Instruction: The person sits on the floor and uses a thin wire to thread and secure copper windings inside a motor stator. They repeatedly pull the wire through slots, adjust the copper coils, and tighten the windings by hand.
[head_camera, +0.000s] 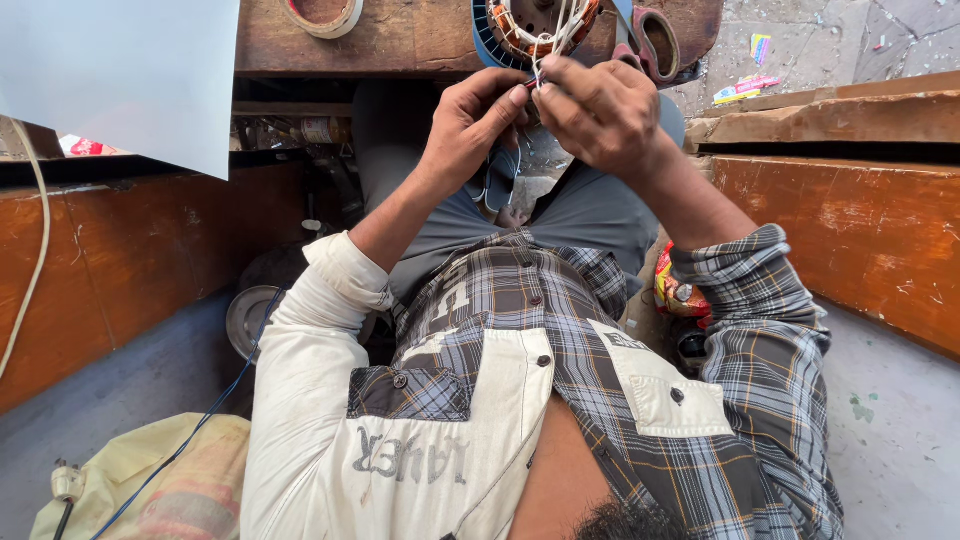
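Head view: worn on the person's head, facing steeply down the chest.
Nearness: close above the hands (545, 115), by the worn wooden surface (400, 40).

A small repair workshop, floor-level: a worn wooden bench (400, 40) carrying a motor stator (540, 28) with copper windings, a tape roll (322, 14), scissors (650, 40), scuffed wooden panels (860, 250), loose wire (200, 420) and dusty concrete.

A roll of tape (322, 14) lies on the far wooden bench (400, 40). A pale sheet (130, 70) covers the far left corner. A yellowish sack (170, 485) sits near left, with a blue wire (200, 425) across it and a white plug (67, 482) beside it. Wooden boards (860, 230) line the right.
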